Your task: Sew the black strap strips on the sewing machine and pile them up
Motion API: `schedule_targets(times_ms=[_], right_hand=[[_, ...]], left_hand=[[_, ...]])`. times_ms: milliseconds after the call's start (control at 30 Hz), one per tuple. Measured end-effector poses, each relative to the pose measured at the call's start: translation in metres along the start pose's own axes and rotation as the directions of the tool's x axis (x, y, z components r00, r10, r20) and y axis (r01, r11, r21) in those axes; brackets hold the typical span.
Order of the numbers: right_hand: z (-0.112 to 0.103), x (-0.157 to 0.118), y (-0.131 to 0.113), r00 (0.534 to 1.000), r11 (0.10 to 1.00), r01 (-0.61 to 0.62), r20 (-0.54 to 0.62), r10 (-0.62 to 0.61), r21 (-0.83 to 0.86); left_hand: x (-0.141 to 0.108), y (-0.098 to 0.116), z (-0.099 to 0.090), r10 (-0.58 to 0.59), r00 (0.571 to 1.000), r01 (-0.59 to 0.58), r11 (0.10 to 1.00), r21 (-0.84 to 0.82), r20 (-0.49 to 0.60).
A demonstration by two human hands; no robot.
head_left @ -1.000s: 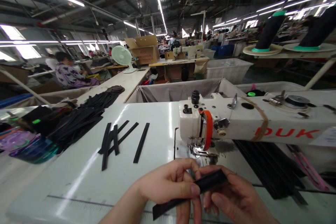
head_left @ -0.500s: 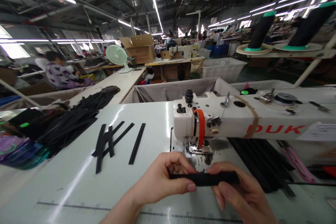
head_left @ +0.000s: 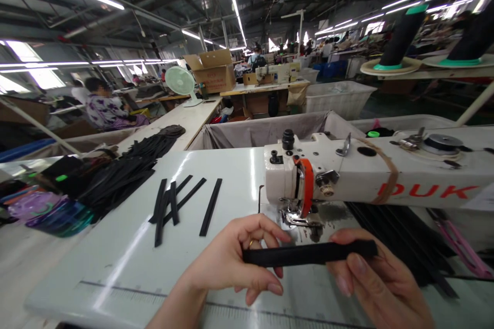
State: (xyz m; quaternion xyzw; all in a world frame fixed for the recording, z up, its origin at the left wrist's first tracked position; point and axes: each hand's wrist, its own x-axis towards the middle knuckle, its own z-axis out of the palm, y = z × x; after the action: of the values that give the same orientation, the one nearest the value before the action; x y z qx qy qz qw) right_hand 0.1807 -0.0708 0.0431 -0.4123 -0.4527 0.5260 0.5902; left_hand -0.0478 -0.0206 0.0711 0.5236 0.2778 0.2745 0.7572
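Black strip (head_left: 309,254) held nearly level between the two hands, in front of the sewing machine (head_left: 358,175). Its right end is pinched by the right hand (head_left: 389,282), with the thumb pressed on the near face and the fingers placed behind. Its left end is set in the gap between thumb and fingers of the left hand (head_left: 226,262). There the fingers are loosely curled behind the strip and the thumb is parted from them below its lower edge; whether the strip is gripped by them cannot be told. A ring (head_left: 251,242) is worn on one left finger.

Just beyond the left fingertips, the presser foot (head_left: 303,222) is seen. To the left of the left fingers, a group of overlapping strips (head_left: 174,205) and a single strip (head_left: 211,207) are laid on the worktable (head_left: 119,262); farther left, a dark heap (head_left: 123,180) is piled. Behind the right fingers, more strips (head_left: 389,231) are bundled beneath the machine arm, with a pink tool (head_left: 465,247) placed to their right. Nearer than the left fingers, a ruled scale (head_left: 127,289) is marked across the tabletop.
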Motion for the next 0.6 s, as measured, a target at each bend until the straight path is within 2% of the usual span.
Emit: schedule_targets(times_ms=[400,600], right_hand=[[0.0031,0.0009,-0.0011,1.0,1.0,0.011,-0.021,-0.01,0.028],[-0.0027,-0.0021,0.0064,0.999,0.998,0.004,-0.049,-0.007,-0.064]], left_hand=[[0.0018,0.0007,-0.0029,-0.02,1.0,0.02,1.0,0.006,-0.004],[0.0028,0.001,-0.0006,0.008,1.0,-0.008,1.0,-0.016,-0.004]])
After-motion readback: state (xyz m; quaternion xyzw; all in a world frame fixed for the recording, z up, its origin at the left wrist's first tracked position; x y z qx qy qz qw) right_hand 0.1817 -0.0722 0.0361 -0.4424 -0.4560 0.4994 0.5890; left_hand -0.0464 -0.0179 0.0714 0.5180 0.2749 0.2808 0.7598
